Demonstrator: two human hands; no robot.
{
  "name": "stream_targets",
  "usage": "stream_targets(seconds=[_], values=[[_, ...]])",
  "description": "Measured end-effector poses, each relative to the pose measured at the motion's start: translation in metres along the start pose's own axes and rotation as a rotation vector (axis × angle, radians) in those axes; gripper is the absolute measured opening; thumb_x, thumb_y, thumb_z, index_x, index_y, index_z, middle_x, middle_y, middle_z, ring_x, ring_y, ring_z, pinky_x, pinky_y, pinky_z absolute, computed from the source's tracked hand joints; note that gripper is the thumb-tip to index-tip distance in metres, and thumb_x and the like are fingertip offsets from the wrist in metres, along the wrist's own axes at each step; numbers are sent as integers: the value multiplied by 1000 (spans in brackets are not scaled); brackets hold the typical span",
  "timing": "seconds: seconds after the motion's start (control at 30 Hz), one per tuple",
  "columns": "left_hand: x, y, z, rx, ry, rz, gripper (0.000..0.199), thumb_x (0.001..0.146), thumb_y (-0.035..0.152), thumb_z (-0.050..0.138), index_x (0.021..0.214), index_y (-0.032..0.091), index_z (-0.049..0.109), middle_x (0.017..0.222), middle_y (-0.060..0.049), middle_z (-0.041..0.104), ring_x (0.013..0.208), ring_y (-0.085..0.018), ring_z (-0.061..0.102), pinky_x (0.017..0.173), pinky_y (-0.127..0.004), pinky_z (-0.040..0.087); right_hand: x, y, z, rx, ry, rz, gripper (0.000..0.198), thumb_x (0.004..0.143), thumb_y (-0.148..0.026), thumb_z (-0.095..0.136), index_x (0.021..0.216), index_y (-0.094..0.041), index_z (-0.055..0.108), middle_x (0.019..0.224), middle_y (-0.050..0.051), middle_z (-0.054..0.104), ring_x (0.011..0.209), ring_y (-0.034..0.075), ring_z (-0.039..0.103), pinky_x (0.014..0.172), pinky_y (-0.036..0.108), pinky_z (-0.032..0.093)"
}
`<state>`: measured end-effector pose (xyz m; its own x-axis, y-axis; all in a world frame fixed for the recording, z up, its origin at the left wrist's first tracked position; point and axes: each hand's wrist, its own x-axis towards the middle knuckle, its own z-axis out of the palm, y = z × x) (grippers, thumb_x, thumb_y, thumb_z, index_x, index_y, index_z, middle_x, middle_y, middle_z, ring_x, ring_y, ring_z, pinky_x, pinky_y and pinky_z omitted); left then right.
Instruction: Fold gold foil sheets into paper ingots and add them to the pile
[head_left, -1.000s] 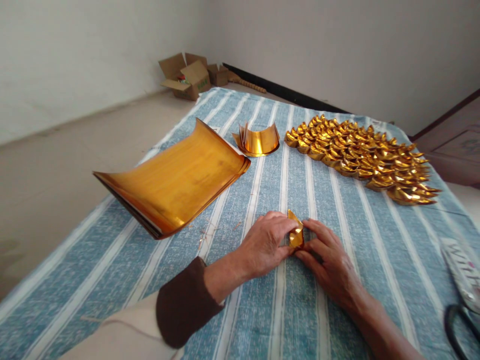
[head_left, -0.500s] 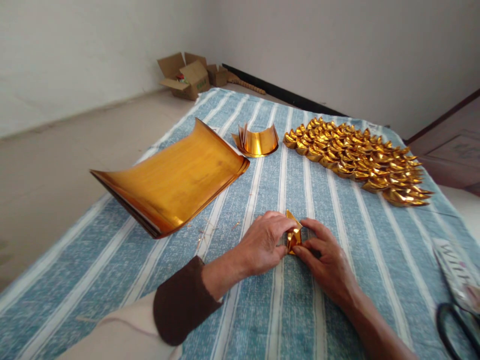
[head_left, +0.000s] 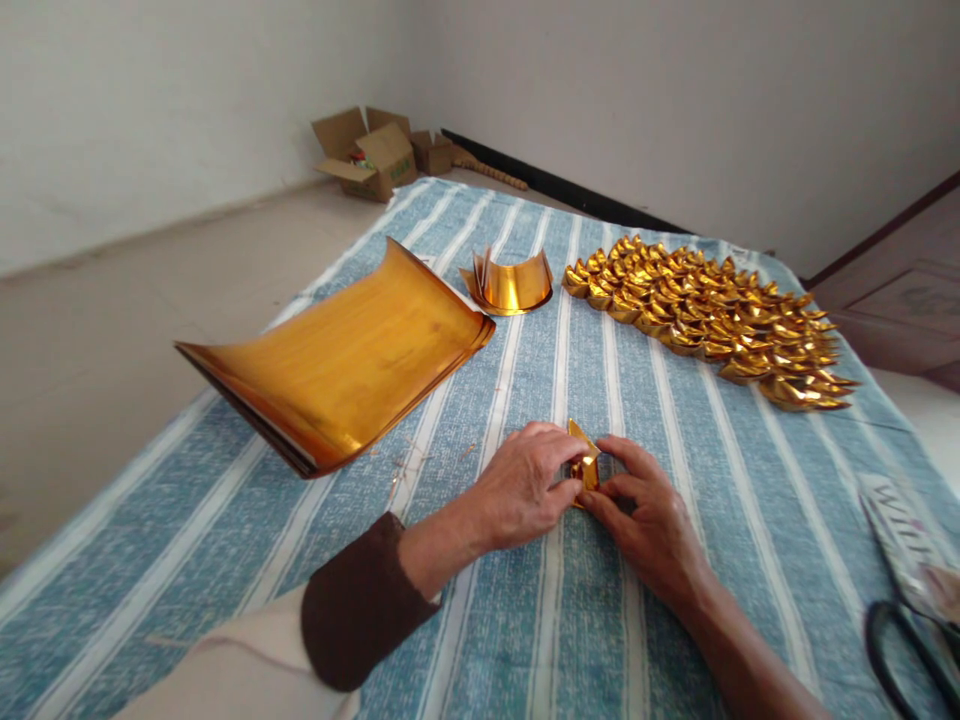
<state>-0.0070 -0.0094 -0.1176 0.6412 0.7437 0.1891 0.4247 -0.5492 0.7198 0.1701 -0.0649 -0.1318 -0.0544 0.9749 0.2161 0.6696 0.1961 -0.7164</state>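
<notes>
Between my two hands is a small folded piece of gold foil paper (head_left: pixel 587 468), held low over the striped cloth. My left hand (head_left: pixel 525 487) pinches its left side with thumb and fingers. On the other side my right hand (head_left: pixel 651 515) grips the right edge, its thumb at the near end and its index finger near the top. My fingers hide part of the folds. Farther off to the right lie rows of gold paper ingots (head_left: pixel 705 315), packed closely together.
A stack of large curled gold sheets (head_left: pixel 337 370) lies to the left, and a smaller curled stack (head_left: pixel 514 285) sits behind it. Black-handled scissors (head_left: pixel 900 650) rest at the right edge beside a printed packet (head_left: pixel 904 525). An open cardboard box (head_left: pixel 367 160) stands beyond the striped cloth (head_left: pixel 517 620).
My left thumb and right thumb have come closer together over the near end of the folded gold paper, covering more of it. The view has shifted very slightly.
</notes>
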Motion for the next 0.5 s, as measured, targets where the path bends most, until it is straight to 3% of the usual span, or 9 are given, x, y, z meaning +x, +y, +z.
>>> stream_targets(seconds=[0.1, 0.5], values=[[0, 0, 3, 11, 20, -35, 19, 82, 14, 58, 99, 21, 60, 100, -3, 65, 104, -25, 56, 91, -44, 44, 0, 0, 0, -1, -1, 7, 25, 83, -35, 64, 62, -22, 68, 121, 10, 60, 116, 30, 54, 100, 55, 41], [-1, 0, 8, 110, 45, -36, 17, 85, 14, 57, 99, 22, 59, 99, -3, 65, 104, -24, 57, 89, -41, 44, 0, 1, 0, -16, -4, 12, 24, 82, -33, 65, 61, -22, 67, 122, 9, 60, 115, 30, 54, 99, 56, 41]])
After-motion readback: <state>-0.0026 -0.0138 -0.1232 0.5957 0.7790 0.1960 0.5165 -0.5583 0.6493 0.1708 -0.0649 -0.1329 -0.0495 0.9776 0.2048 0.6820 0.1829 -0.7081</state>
